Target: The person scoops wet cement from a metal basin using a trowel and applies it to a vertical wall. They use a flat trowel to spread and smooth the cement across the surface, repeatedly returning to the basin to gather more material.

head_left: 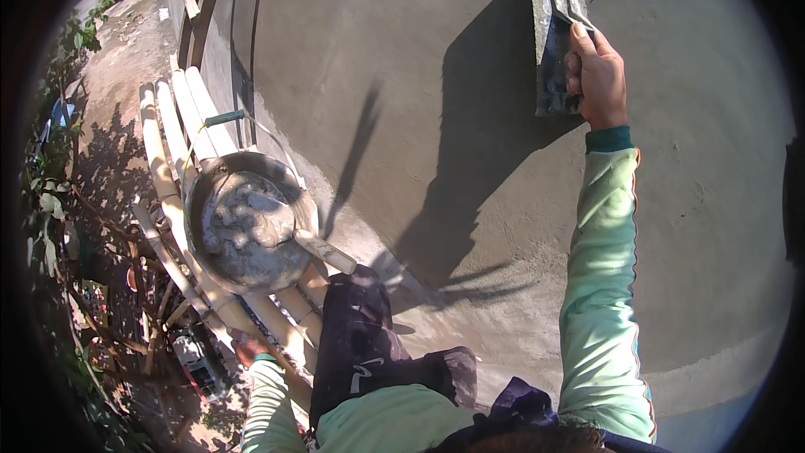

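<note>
My right hand is closed on a long, mortar-smeared plastering float, held up against the grey plastered wall. The float casts a broad dark shadow to its left. Low on the left, my left hand grips a bamboo pole at the edge of the platform; its fingers show only in part. A bucket stands on the poles, partly filled with wet grey mortar. Out over its right rim leans the pale handle of a tool, its other end in the mortar.
Several bamboo poles form the platform beside the wall. The bucket's wire bail, with a green grip, stands raised. Leafy plants and branches line the left, above lower ground. A bare dirt path runs along the far left.
</note>
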The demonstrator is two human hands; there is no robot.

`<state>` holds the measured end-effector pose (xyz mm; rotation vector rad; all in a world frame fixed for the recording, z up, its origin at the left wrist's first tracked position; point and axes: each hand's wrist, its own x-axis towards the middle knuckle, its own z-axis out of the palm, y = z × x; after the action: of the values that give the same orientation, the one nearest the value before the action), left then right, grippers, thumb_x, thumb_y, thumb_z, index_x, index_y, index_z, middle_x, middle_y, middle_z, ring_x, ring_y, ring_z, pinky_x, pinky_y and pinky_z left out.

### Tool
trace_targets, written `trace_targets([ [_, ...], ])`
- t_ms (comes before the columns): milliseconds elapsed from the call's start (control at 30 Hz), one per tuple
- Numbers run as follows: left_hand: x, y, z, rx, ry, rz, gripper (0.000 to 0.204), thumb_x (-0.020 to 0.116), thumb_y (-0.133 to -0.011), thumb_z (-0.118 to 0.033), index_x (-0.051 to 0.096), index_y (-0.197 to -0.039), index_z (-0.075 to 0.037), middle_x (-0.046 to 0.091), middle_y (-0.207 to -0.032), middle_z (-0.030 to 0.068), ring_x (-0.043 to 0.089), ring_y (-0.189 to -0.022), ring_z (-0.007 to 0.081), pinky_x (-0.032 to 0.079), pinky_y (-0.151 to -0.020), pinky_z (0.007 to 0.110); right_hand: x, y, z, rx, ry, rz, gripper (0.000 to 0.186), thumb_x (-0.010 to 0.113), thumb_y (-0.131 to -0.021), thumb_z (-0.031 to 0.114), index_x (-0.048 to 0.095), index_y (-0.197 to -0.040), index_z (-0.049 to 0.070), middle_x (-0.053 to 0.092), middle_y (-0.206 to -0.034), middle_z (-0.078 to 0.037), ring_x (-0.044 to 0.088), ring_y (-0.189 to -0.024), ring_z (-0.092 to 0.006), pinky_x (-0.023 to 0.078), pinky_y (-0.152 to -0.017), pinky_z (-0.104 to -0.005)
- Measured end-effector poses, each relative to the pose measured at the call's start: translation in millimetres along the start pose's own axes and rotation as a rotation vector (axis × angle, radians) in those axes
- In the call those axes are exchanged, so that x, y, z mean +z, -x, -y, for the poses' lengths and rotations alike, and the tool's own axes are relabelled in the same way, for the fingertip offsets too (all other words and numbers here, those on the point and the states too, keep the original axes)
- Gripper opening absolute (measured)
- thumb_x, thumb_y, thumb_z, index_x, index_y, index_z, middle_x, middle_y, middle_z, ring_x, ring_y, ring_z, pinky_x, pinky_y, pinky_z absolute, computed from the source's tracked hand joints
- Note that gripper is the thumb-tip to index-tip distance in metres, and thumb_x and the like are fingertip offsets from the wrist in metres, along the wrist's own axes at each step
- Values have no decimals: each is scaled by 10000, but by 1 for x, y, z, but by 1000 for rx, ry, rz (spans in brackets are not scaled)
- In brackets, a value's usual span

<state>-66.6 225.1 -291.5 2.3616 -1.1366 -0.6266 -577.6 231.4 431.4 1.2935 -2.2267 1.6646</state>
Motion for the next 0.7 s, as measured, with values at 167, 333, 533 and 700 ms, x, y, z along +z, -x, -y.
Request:
trace_targets([
  [167,-4,3,-13,-17,-8,29,509,695,-878,-501,707,-1112,-49,724,-1037,241,678,-965,473,532,-872,565,114,-84,-29,16,508,191,489,672,-954,436,699,-1195,11,702,-817,-114,675,-686,-222,538,-671,-374],
  [333,-18,-1,-9,-43,-21,53,525,649,-911,-517,705,-1123,-40,718,-1033,267,667,-983,490,518,-886,568,187,-73,-77,21,743,308,559,643,-941,466,676,-1333,68,686,-1320,-189,636,-1244,-365,477,-1062,-448],
  [533,-42,9,-29,-101,-3,101,551,593,-951,-536,704,-1136,-29,710,-1027,299,653,-1005,511,502,-902,571,216,38,-188,105,1038,595,498,609,-983,476,658,-1319,111,702,-1287,-169,638,-1239,-360,492,-1039,-490],
  [700,-52,7,-36,135,-172,227,632,383,-1022,-556,450,-1517,-169,649,-1298,272,589,-1212,474,467,-1016,517,216,115,-258,98,1133,711,488,577,-1017,444,577,-1338,77,743,-1141,-190,698,-1111,-397,532,-949,-529],
])
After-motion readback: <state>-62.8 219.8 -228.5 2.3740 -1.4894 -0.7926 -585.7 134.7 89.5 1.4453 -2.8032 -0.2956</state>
